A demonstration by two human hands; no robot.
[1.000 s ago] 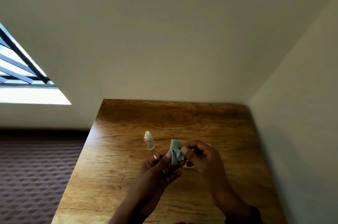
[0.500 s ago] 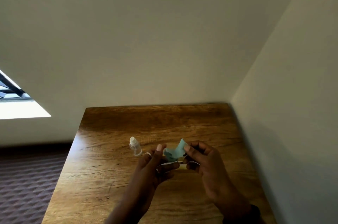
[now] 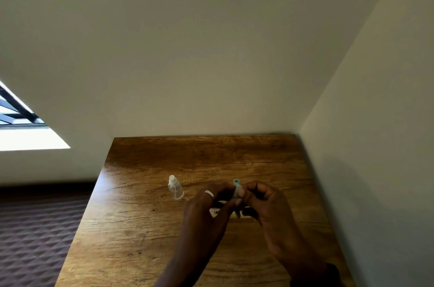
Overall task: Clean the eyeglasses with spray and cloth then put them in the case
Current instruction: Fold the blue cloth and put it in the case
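Observation:
Both hands meet above the middle of the wooden table (image 3: pixel 141 228). My right hand (image 3: pixel 265 204) pinches a small teal cloth (image 3: pixel 236 184), bunched so only a tip sticks up between the fingers. My left hand (image 3: pixel 206 207), with a ring on one finger, is closed around the eyeglasses (image 3: pixel 217 211), of which only a pale sliver shows below the fingers. A small clear spray bottle (image 3: pixel 175 187) with a white cap stands upright on the table just left of the hands. No case is visible.
The table sits in a corner, with one wall (image 3: pixel 211 63) behind it and another wall (image 3: pixel 387 146) along its right edge. A dark patterned floor (image 3: pixel 35 235) lies to the left, and a bright window (image 3: pixel 21 129) at the far left.
The cloth, spread open between the hands before, is now bunched tight between the fingers. The hands have closed together. The view has shifted a little.

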